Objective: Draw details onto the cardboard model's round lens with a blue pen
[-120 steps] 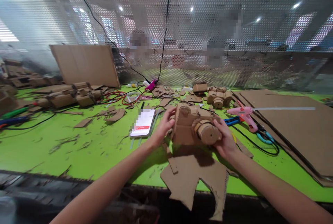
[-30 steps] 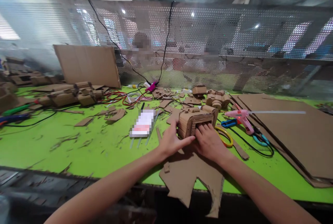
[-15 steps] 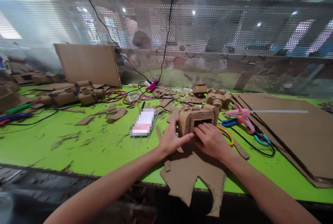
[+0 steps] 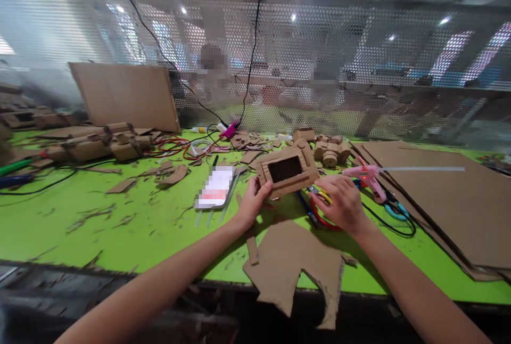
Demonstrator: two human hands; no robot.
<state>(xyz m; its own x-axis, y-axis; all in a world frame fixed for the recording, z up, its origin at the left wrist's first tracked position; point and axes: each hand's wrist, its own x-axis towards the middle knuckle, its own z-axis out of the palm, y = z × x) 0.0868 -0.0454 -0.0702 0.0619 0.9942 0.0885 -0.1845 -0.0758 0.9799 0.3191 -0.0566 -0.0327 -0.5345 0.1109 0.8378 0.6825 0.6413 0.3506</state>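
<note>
Cardboard model (image 4: 287,172): gripped at its lower left edge by the left hand (image 4: 252,203), tilted up. Scissors (image 4: 319,206): covered by the right hand (image 4: 342,204), fingers curled; actual grasp cannot be told.

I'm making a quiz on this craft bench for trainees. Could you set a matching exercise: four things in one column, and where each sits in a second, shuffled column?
Things:
1. cardboard model
2. pink glue gun
3. phone
4. big cardboard sheet

Places:
A. leaning on the mesh screen, far left
B. flat on the green table, just beyond the left hand
C. lifted off the table in the left hand's grip
D. beyond the right hand, on the table

Pairs: 1-C, 2-D, 3-B, 4-A
</note>
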